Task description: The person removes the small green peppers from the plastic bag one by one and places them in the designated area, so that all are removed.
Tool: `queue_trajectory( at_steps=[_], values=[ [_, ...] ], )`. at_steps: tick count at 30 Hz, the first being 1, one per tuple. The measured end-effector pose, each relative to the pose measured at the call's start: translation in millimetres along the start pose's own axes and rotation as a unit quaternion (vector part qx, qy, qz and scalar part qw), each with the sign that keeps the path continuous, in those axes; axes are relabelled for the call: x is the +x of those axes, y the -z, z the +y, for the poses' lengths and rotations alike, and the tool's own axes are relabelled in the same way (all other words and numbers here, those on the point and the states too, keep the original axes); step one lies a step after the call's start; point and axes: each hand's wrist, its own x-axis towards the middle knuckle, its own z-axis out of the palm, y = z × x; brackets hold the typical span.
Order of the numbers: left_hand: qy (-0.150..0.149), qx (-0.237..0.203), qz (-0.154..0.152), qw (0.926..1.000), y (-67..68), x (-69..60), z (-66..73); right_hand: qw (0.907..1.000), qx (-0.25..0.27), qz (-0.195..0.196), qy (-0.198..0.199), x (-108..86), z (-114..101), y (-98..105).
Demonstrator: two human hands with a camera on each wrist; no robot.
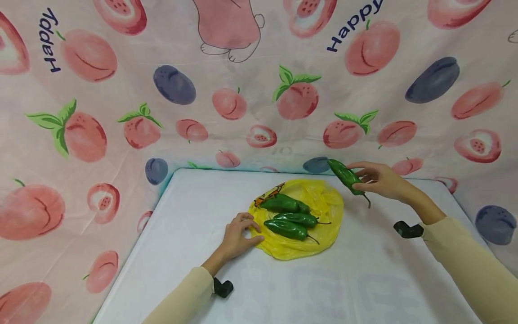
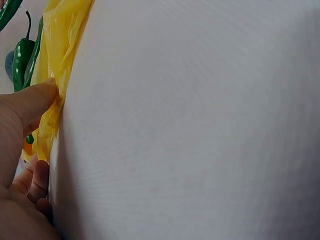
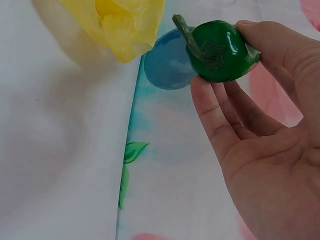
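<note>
My right hand (image 1: 376,180) holds a green chili pepper (image 1: 344,174) in the air, right of a yellow plastic bag (image 1: 329,234). In the right wrist view the thumb and fingertips pinch the pepper (image 3: 220,52), its stem end toward the camera. Several more green peppers (image 1: 286,229) lie on the bag, which is spread on the table. My left hand (image 1: 238,238) rests at the bag's left edge, fingers loosely bent and a gap between thumb and fingers. Seen from the left wrist, the thumb touches the yellow plastic (image 2: 67,35); some of the fingers are hidden.
A white table (image 1: 344,288) carries everything. Behind and beside it hangs a pink cloth (image 1: 251,81) printed with fruit, close to the table's back edge. A small black device (image 1: 223,287) sits at the left wrist, and another black device (image 1: 408,229) at the right.
</note>
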Motion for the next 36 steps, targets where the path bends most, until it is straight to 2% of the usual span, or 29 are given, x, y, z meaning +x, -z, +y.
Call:
queue_trajectory(
  at_steps=[13, 17, 25, 36],
  values=[
    [0.000, 0.006, 0.002, 1.0000, -2.0, 1.4, -2.6, 0.9997, -0.002, 0.015, -0.016, -5.5, 9.4, 2.5],
    [-0.001, 0.006, 0.002, 1.0000, -2.3, 1.5, -2.8, 0.9993, -0.005, 0.019, -0.033, -6.4, 15.4, 0.2],
    [0.000, 0.006, 0.002, 1.0000, -2.5, 2.1, -2.8, 0.9972, 0.015, 0.031, -0.066, -9.0, 26.2, -3.2],
    [0.010, 0.000, -0.002, 1.0000, -0.9, 1.8, -2.0, 0.9945, 0.044, 0.058, -0.076, -13.9, 48.6, -10.7]
  ],
)
